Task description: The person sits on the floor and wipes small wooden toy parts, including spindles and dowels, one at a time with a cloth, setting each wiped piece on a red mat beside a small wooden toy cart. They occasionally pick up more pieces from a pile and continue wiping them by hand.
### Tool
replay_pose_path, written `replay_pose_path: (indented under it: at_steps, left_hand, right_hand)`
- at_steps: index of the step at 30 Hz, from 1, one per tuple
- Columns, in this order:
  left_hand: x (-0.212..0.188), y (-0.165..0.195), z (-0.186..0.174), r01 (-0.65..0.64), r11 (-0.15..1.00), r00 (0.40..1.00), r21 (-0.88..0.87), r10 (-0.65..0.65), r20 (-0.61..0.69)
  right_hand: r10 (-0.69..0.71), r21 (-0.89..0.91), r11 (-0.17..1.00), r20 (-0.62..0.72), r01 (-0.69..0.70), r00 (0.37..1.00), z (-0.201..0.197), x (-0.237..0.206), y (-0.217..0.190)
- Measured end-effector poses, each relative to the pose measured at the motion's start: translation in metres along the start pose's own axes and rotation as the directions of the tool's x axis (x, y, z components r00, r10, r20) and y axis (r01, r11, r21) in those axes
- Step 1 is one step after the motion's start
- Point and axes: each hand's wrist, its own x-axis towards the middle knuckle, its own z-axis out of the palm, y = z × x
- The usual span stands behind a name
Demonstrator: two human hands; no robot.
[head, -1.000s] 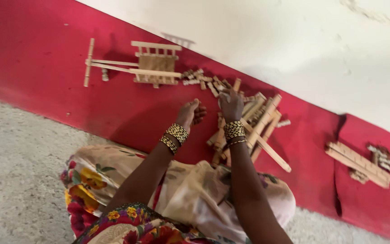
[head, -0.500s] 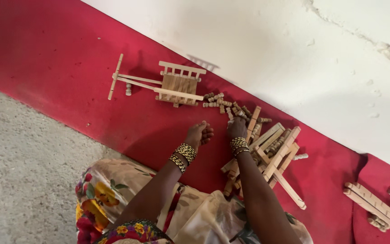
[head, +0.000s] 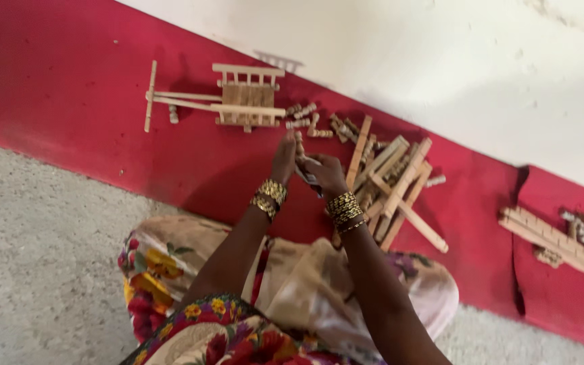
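Observation:
My left hand [head: 283, 159] and my right hand [head: 324, 173] meet over the red mat [head: 69, 101], both with gold bangles at the wrist. Together they pinch a small wooden piece [head: 299, 144] that sticks up between the fingers. Just right of my hands lies a loose pile of wooden sticks [head: 390, 182]. Small wooden pegs [head: 305, 118] are scattered beyond my fingers. A built wooden cart frame [head: 238, 98] with long shafts lies farther away, to the left.
A white wall [head: 407, 61] borders the mat at the back. Another bundle of wooden sticks [head: 549, 238] lies on a second red mat at the right. Grey rough floor [head: 35, 257] spreads at the left. My lap is covered by floral cloth [head: 292, 290].
My hands have come together and lifted slightly, now holding a small piece between them. The view has shifted, so the cart and pile sit lower and more to the right.

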Motion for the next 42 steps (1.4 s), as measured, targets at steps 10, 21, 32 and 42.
replay_pose_path:
  at_steps: [10, 21, 32, 42]
  left_hand:
    - [-0.048, 0.049, 0.017, 0.19, 0.961, 0.971, -0.2, -0.213, -0.105]
    - [-0.077, 0.088, 0.039, 0.118, 0.841, 0.993, -0.528, -0.084, 0.087]
    - [-0.093, 0.114, 0.034, 0.093, 0.855, 0.995, -0.51, -0.068, 0.066]
    - [-0.1, 0.114, 0.048, 0.072, 0.97, 0.99, -0.231, -0.097, -0.099]
  right_hand:
    - [-0.33, -0.047, 0.943, 0.024, 0.33, 0.944, -0.008, -0.061, -0.028]
    - [-0.866, -0.566, 0.466, -0.137, 0.68, 0.48, 0.023, -0.079, -0.036]
    - [-0.965, -0.654, 0.213, -0.025, 0.726, 0.261, 0.046, -0.1, -0.065]
    - [-0.926, -0.698, 0.353, -0.162, 0.623, 0.342, 0.015, -0.083, -0.063]
